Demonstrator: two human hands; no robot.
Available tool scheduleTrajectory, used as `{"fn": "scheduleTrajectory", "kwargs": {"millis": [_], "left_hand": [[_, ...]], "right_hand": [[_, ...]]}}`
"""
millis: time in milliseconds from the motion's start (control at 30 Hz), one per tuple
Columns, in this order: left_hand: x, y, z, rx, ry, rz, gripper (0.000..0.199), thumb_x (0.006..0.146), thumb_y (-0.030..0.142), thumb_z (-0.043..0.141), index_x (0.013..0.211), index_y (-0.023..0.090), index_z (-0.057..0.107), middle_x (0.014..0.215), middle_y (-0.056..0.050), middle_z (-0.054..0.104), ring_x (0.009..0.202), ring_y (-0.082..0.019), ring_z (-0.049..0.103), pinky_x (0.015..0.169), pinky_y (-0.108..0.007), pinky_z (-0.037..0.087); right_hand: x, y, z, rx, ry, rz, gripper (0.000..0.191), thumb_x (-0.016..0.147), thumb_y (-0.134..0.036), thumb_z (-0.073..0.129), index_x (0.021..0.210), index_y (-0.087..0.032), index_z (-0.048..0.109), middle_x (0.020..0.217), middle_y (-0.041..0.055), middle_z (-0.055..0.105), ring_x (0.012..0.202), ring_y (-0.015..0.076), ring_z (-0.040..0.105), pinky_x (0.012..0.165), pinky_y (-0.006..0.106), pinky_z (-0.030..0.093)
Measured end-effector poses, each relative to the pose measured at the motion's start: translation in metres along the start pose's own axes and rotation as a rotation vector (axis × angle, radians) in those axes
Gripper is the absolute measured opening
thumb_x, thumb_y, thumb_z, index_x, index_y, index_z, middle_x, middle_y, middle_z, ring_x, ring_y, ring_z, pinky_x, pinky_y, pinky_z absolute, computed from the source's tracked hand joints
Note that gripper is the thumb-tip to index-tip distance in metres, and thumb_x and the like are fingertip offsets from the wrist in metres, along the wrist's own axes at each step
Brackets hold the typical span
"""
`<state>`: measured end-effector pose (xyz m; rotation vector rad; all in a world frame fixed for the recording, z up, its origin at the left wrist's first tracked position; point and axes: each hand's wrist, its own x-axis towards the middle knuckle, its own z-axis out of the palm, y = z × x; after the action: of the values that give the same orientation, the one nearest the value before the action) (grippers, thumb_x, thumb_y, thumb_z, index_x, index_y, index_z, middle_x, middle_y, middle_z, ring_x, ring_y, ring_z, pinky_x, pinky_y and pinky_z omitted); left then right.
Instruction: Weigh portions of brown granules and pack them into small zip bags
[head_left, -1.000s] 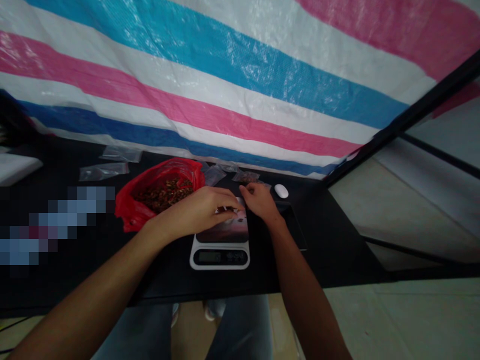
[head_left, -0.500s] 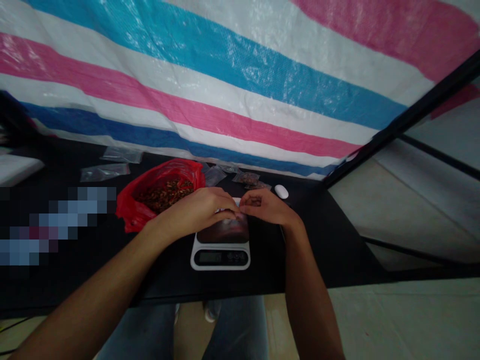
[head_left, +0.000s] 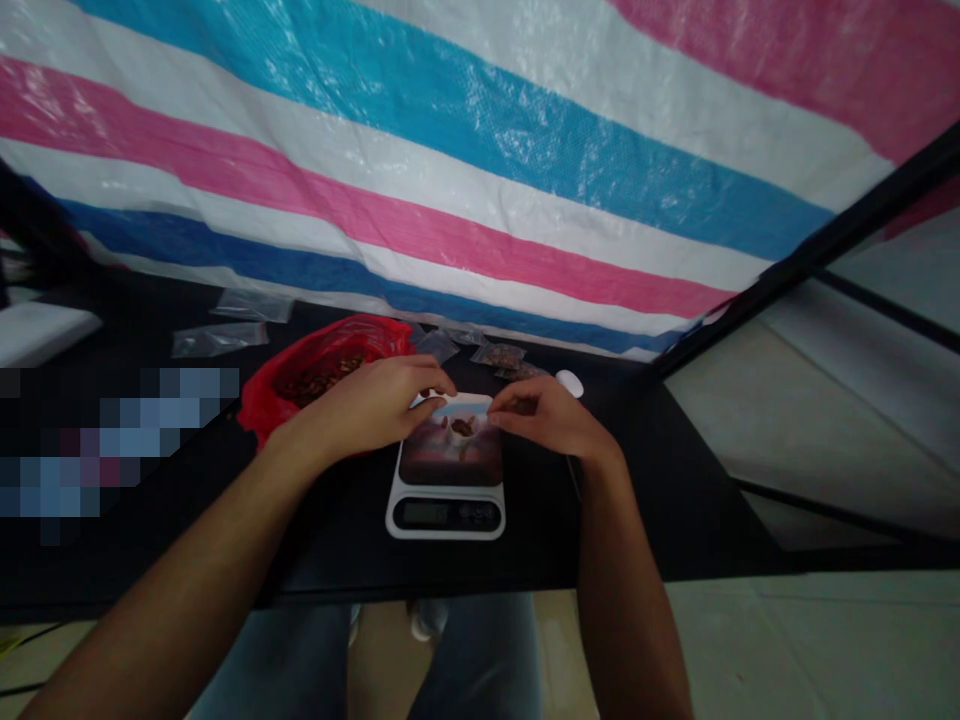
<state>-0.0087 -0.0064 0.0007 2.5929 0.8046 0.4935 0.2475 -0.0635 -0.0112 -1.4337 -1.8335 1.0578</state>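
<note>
Scale (head_left: 450, 466) sits flat on the black table (head_left: 330, 560), near its front edge, between the 2 hands; display (head_left: 425, 514) faces the wearer, digits too dim to read. Small brown clump (head_left: 462, 427) on the platform; can't tell if loose or in thin film.

Risks, my read:
1. Fingers brush the clump: pieces scatter, maybe off the platform edge.
2. Either hand rests weight on the platform: reading goes off.
3. Left forearm snags the red bag (head_left: 262, 395), right next to it: bag tips, brown pieces (head_left: 322, 378) spill.
4. Right hand swings out back: could knock the filled packets (head_left: 500, 354) or the white rounded object (head_left: 569, 383).

Left hand (head_left: 397, 392): fingers curved, modest gap to the thumb, over the back-left corner; nothing visible held. Contact unclear.

Right hand (head_left: 551, 415): thumb and fingers curled in, narrow gap, tips at the platform's right edge. Can't tell if it pinches anything or touches.
</note>
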Motion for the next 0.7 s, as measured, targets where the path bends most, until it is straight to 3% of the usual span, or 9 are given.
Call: {"fn": "scheduleTrajectory", "kwargs": {"millis": [100, 233, 367, 500, 700], "left_hand": [[0.0, -0.006, 0.004, 0.057, -0.105, -0.05, 0.024, 0.098, 0.025, 0.059, 0.112, 0.023, 0.078, 0.115, -0.007, 0.072, 0.1, -0.023, 0.071, 0.086, -0.033, 0.05], [0.002, -0.007, 0.012, 0.046, -0.174, 0.002, 0.023, 0.098, 0.022, 0.058, 0.104, 0.025, 0.08, 0.108, -0.005, 0.07, 0.095, -0.02, 0.07, 0.083, -0.029, 0.049], [0.001, -0.006, 0.006, 0.005, -0.077, 0.003, 0.021, 0.1, 0.026, 0.059, 0.105, 0.022, 0.079, 0.108, -0.006, 0.07, 0.095, -0.02, 0.07, 0.083, -0.03, 0.048], [-0.002, -0.003, -0.002, -0.103, 0.082, 0.059, 0.025, 0.103, 0.031, 0.057, 0.106, 0.02, 0.079, 0.106, -0.005, 0.07, 0.095, -0.019, 0.069, 0.084, -0.029, 0.048], [-0.001, 0.006, 0.005, -0.09, -0.013, 0.069, 0.023, 0.102, 0.031, 0.061, 0.109, 0.025, 0.082, 0.105, -0.003, 0.072, 0.092, -0.018, 0.07, 0.082, -0.028, 0.049]], "right_hand": [[0.0, -0.005, 0.004, 0.034, 0.075, -0.069, 0.022, 0.083, -0.038, 0.076, 0.091, -0.019, 0.082, 0.08, 0.0041, 0.076, 0.071, 0.0173, 0.067, 0.064, 0.027, 0.05], [-0.001, -0.011, 0.01, 0.052, 0.015, -0.091, 0.025, 0.084, -0.037, 0.077, 0.101, -0.019, 0.084, 0.08, 0.0039, 0.076, 0.069, 0.0171, 0.067, 0.06, 0.026, 0.05], [-0.009, -0.018, 0.007, 0.027, -0.094, -0.036, 0.023, 0.085, -0.039, 0.077, 0.095, -0.019, 0.085, 0.083, 0.005, 0.08, 0.07, 0.0187, 0.07, 0.06, 0.026, 0.05], [-0.015, -0.027, 0.01, -0.125, -0.256, 0.002, 0.023, 0.09, -0.033, 0.073, 0.104, -0.02, 0.086, 0.09, 0.0037, 0.083, 0.075, 0.0187, 0.072, 0.065, 0.025, 0.048], [-0.015, -0.038, 0.021, -0.461, -0.281, -0.069, 0.02, 0.094, -0.023, 0.066, 0.086, -0.023, 0.085, 0.07, -0.002, 0.075, 0.063, 0.012, 0.063, 0.062, 0.024, 0.037]]}}
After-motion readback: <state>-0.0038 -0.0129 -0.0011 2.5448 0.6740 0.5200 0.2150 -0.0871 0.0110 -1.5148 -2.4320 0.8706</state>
